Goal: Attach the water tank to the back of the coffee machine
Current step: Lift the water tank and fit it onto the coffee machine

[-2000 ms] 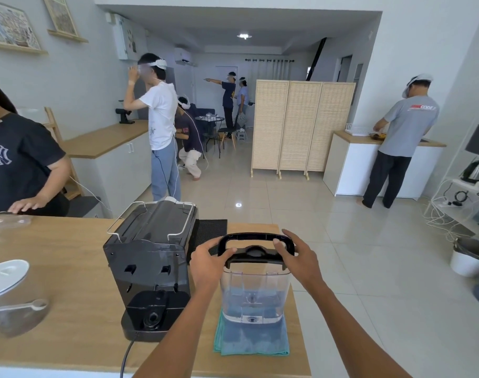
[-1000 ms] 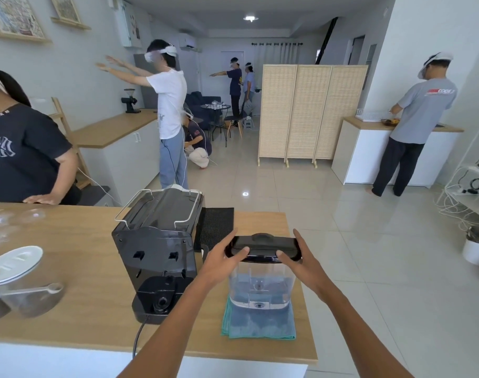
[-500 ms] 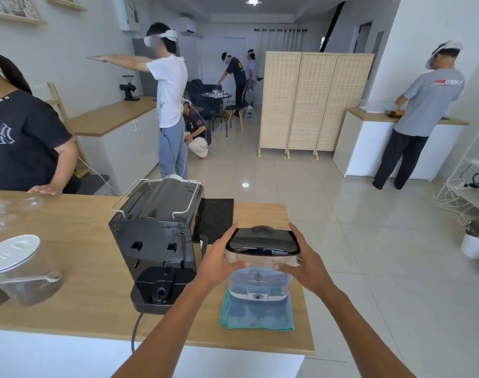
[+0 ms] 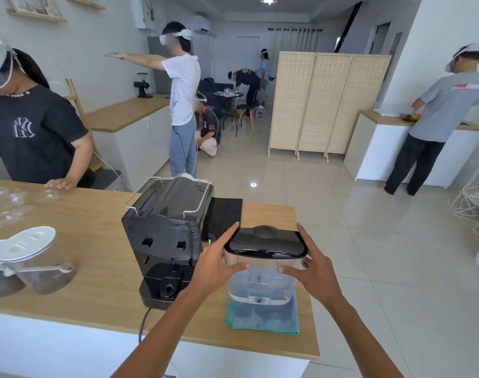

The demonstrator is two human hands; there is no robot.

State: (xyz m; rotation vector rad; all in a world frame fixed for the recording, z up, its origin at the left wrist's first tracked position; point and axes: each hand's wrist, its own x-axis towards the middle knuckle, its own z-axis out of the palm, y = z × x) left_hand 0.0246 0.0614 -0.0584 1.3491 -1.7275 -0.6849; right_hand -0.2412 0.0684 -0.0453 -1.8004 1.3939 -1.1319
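A clear water tank (image 4: 261, 285) with a black lid (image 4: 265, 242) and some water in it is held between both hands, just above a teal cloth (image 4: 263, 319). My left hand (image 4: 215, 264) grips its left side and my right hand (image 4: 312, 271) grips its right side. The black coffee machine (image 4: 164, 230) stands to the left of the tank with its back toward me; two slots and a round inlet on its rear base are in view. The tank and machine are apart.
A wooden counter (image 4: 96, 268) holds two lidded jars with a scoop (image 4: 28, 263) at the left, a black mat (image 4: 224, 216) behind the machine, and the machine's power cord (image 4: 144, 320) hanging over the front edge. A person in black stands at the counter's far left.
The handle has been folded down and the lid shut. Both hands moved from the handle to the tank's sides, and the tank has risen slightly off the cloth.
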